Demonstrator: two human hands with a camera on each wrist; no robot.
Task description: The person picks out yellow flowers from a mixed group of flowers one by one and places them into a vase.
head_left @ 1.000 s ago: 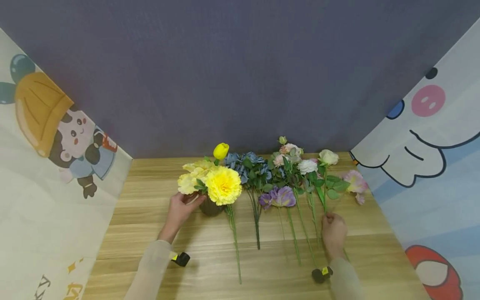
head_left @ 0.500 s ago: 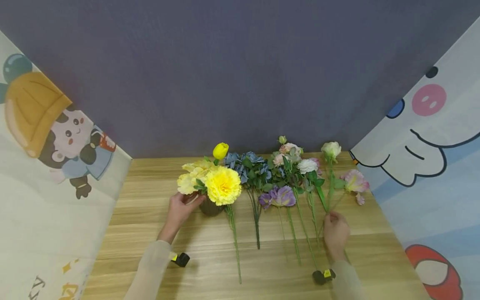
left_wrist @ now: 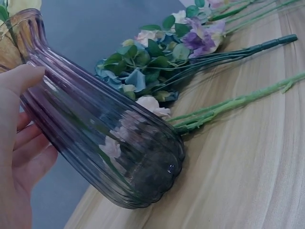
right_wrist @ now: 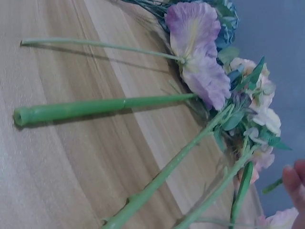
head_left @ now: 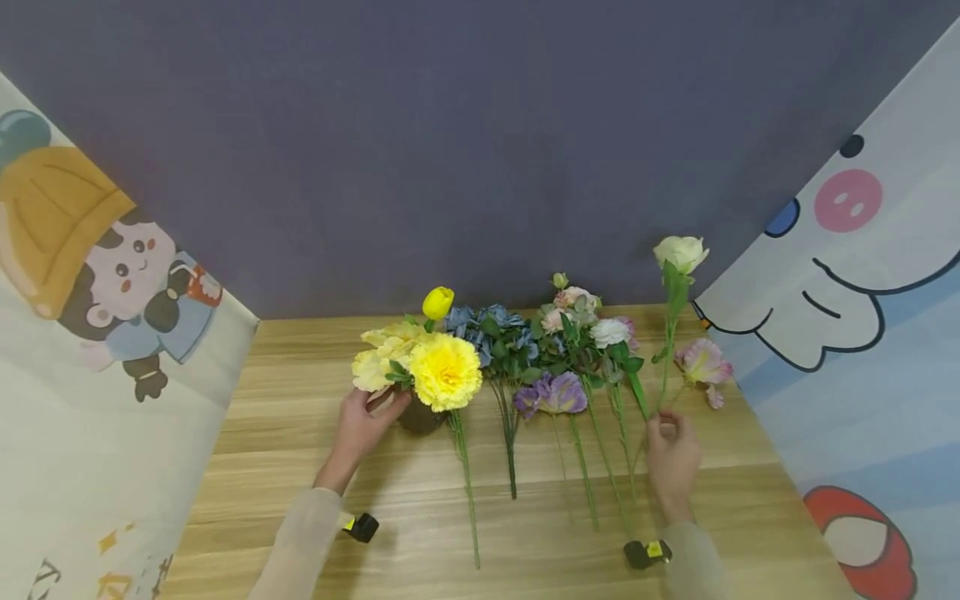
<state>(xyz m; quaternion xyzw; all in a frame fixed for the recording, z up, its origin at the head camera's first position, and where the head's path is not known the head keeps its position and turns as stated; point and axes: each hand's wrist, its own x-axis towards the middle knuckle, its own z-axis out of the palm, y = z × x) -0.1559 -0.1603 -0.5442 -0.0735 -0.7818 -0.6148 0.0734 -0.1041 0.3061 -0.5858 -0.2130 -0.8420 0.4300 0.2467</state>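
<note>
My left hand (head_left: 362,429) grips a ribbed, purple-tinted glass vase (left_wrist: 105,129), its thumb lying near the vase's neck. Above the vase in the head view are a large yellow flower (head_left: 446,372), a yellow tulip (head_left: 438,303) and pale yellow blooms (head_left: 382,358). My right hand (head_left: 672,458) pinches the stem of a white rose (head_left: 681,254), which stands upright above the back right of the table. Only fingertips (right_wrist: 295,183) and a short bit of green stem show at the edge of the right wrist view.
Along the table (head_left: 420,517) lie blue hydrangeas (head_left: 498,333), a purple flower (head_left: 555,393), pale pink flowers (head_left: 573,307), a white flower (head_left: 611,333) and a pink-lilac flower (head_left: 703,362), several stems pointing toward me. A dark back wall (head_left: 480,167) and printed side walls enclose the table.
The white rose has risen off the table and tipped upright, with my right hand moving slightly up. My left hand has stayed at the vase.
</note>
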